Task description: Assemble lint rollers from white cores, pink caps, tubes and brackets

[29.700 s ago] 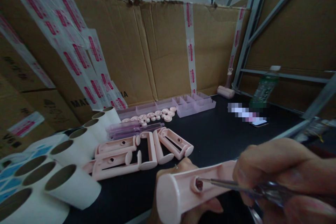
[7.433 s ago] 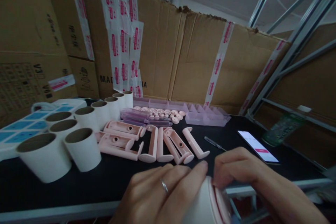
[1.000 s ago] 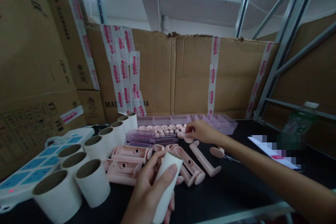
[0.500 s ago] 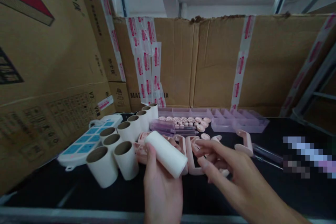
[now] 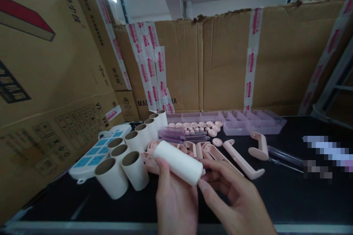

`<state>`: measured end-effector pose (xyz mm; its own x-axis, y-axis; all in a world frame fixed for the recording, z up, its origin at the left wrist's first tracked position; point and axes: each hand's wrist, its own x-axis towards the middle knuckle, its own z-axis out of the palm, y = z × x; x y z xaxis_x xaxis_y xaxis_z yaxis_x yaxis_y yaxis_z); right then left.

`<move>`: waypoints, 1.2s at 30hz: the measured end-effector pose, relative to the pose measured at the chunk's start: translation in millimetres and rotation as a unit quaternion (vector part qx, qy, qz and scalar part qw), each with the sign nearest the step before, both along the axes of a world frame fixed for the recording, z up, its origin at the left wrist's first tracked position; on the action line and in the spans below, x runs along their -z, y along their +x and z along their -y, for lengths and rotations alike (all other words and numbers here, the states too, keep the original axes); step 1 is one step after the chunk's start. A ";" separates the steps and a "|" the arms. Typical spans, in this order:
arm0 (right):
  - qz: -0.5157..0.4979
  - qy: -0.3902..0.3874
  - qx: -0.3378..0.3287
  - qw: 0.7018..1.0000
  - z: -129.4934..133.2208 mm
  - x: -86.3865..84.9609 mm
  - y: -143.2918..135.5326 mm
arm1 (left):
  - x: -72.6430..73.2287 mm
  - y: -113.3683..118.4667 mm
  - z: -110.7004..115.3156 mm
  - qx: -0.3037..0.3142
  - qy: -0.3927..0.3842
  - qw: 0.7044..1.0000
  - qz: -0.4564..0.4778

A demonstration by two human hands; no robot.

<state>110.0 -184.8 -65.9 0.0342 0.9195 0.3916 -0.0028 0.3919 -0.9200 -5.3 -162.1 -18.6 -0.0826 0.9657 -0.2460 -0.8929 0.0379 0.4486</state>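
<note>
My left hand (image 5: 176,200) is wrapped round a white paper roll (image 5: 178,162), which lies tilted across the palm with its right end lower. At that lower end my right hand (image 5: 233,192) has its thumb and fingers closed on the rim. Behind the hands lie several pale pink plastic frames (image 5: 212,151), partly hidden by the roll and fingers. More white rolls (image 5: 111,181) with brown cardboard cores stand upright in a row to the left. A pink bracket-shaped arm (image 5: 241,159) rests just beyond my right hand.
A white power strip (image 5: 91,158) with blue panels runs along the left carton (image 5: 63,91). Pink round caps (image 5: 212,132), purple strips (image 5: 171,133) and a purple divided tray (image 5: 237,129) are at the back. Another pink bracket (image 5: 263,147) and a clear rod (image 5: 285,155) lie right.
My right hand has moved left from the pink parts to the roll's lower end and closed there. The roll stays in my left hand. The camera view has shifted slightly.
</note>
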 end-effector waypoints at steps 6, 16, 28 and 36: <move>-0.028 -0.038 -0.056 0.997 0.1 -3.0 6.3 | 7.6 3.8 2.8 0.010 0.029 0.999 -0.015; -0.011 -0.061 -0.029 0.998 -0.2 -3.4 10.9 | 20.9 10.4 3.5 0.019 0.032 0.999 -0.019; 0.002 0.035 0.005 0.999 8.8 -1.7 6.5 | -9.0 12.2 4.5 -0.041 -0.064 0.996 -0.048; 0.148 0.140 0.017 0.979 13.2 -9.8 30.2 | -13.3 9.3 2.5 -0.086 -0.005 0.995 -0.058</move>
<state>140.2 -197.9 -56.1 -0.0908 0.7754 0.6249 0.2652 0.6237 -0.7353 4.0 -164.5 -5.3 -0.2756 0.9323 -0.2341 -0.8284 -0.1068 0.5499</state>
